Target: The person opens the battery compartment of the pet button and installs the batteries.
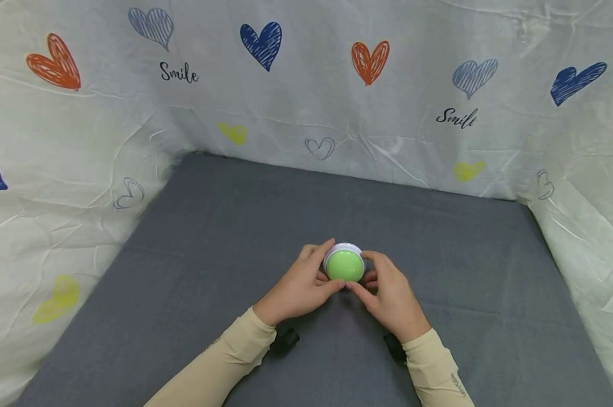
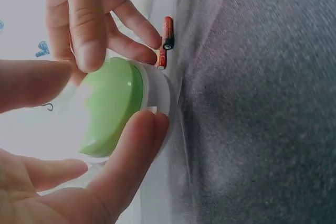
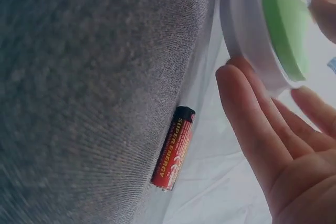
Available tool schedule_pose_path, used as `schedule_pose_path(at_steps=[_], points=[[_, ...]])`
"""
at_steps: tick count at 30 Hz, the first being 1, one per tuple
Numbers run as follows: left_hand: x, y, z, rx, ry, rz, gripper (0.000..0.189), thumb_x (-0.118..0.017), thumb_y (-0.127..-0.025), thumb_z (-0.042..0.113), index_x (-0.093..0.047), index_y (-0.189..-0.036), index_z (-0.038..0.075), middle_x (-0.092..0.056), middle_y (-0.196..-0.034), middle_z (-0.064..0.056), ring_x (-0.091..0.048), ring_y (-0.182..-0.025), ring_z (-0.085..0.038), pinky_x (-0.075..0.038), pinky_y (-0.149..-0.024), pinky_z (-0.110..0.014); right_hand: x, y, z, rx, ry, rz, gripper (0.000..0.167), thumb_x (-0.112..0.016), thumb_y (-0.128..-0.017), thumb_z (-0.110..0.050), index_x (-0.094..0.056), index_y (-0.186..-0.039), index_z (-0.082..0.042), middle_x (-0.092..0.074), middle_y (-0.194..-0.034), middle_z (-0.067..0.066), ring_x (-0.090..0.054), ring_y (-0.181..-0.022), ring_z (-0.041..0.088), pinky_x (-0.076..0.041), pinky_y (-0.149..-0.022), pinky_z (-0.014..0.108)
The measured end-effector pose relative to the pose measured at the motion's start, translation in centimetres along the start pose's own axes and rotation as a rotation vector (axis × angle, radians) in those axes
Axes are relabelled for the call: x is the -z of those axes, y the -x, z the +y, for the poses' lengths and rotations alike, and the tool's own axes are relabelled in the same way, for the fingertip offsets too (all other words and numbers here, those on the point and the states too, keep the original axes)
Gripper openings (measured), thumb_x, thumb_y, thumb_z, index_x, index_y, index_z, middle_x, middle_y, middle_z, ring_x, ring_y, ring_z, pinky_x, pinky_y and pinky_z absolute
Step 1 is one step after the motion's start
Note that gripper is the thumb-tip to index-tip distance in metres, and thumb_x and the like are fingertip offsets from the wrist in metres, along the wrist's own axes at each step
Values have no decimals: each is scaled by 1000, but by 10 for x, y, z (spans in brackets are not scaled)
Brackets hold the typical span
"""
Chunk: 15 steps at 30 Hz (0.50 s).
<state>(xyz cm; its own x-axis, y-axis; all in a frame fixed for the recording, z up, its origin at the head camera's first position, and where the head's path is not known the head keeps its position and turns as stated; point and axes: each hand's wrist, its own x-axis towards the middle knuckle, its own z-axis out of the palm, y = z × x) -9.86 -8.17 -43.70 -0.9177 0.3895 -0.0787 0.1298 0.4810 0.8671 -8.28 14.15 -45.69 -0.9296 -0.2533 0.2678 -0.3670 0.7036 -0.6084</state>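
Both hands hold a round push button (image 1: 344,265) with a glossy green dome and a white base. My left hand (image 1: 301,285) has its fingers at the left of the rim and its thumb at the near edge. From the right side, my right hand (image 1: 393,297) grips the same base, its thumb tip beside the left thumb. The left wrist view shows the button (image 2: 113,108) tilted between the fingers. Beyond the right hand's fingers lie two red and black batteries (image 2: 168,32) on the cloth; the head view hides them. One battery (image 3: 173,148) appears larger in the right wrist view.
A dark grey cloth (image 1: 235,215) covers the table. White sheeting (image 1: 311,102) printed with hearts and the word Smile hangs behind and at both sides. Black wrist devices (image 1: 286,342) show under both beige sleeves (image 1: 235,350).
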Motion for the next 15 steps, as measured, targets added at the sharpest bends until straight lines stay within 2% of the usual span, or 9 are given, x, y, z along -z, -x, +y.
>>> schedule_pose_path(at_steps=[8,15], points=[[0,2,0,-40,81,-8,79,-75,-103,21,-34,-170,21,-40,-152,-11,-68,-114,-21,-61,-102,-33,0,3,5,44,-41,52,67,-85,-96,-22,-49,-151,-6,-62,-128,14,-75,-100,24,-67,-78,32],[0,1,0,-70,104,-13,65,-66,-107,14,-38,-166,17,-38,-159,-12,-67,-129,-28,-59,-109,-42,0,2,8,83,-45,66,52,-78,-102,-18,-56,-146,-6,-62,-127,12,-76,-106,25,-67,-81,32]])
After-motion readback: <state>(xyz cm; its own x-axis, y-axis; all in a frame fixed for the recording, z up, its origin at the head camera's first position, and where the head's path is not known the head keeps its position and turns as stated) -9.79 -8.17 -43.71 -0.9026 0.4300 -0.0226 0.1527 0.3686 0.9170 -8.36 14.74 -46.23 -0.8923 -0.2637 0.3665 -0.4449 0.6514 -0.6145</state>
